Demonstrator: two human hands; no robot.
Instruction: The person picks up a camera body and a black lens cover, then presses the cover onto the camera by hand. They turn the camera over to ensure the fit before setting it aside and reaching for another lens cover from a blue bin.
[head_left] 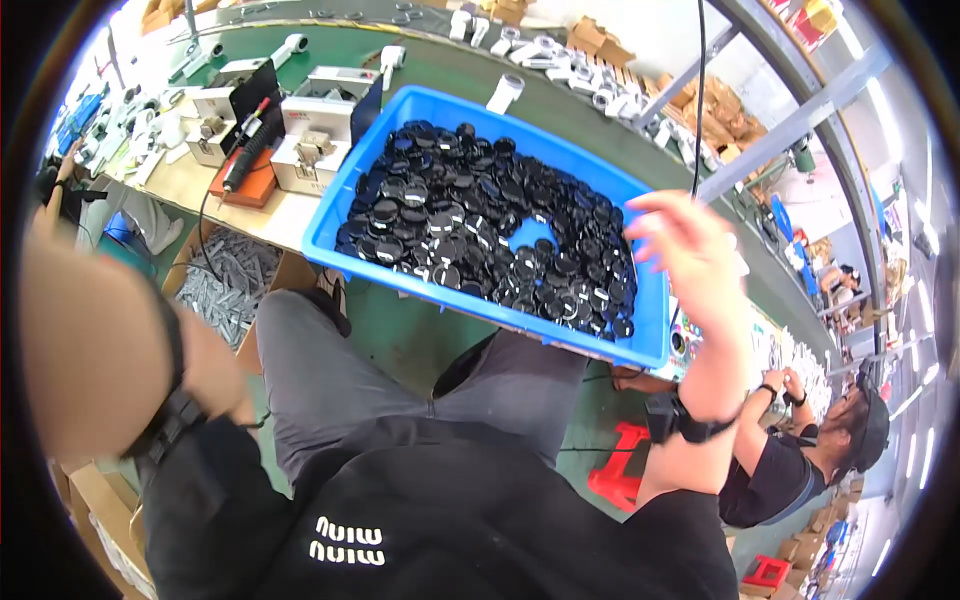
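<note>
Blue plastic, a shallow bin (pixel 640 345), sits on the seated person's lap and against the edge of the green workbench (pixel 440 70), its bottom covered with small black round caps (pixel 480 235), glossy and loosely heaped, with one bare patch of blue near the middle. The right hand (pixel 690 250) hovers over the bin's right end, fingers spread and relaxed, grasping nothing. The left hand (pixel 215 365) is down beside the left thigh, well left of the bin; whether its fingers grip anything I cannot tell.

The caps look light, hard and slippery, likely to slide off one another, so pinching one by its rim seems safest. The loaded bin probably wants both hands on its long rims.

Behind the bin stand white boxes (pixel 310 140) and a black handheld tool (pixel 245 150).
</note>
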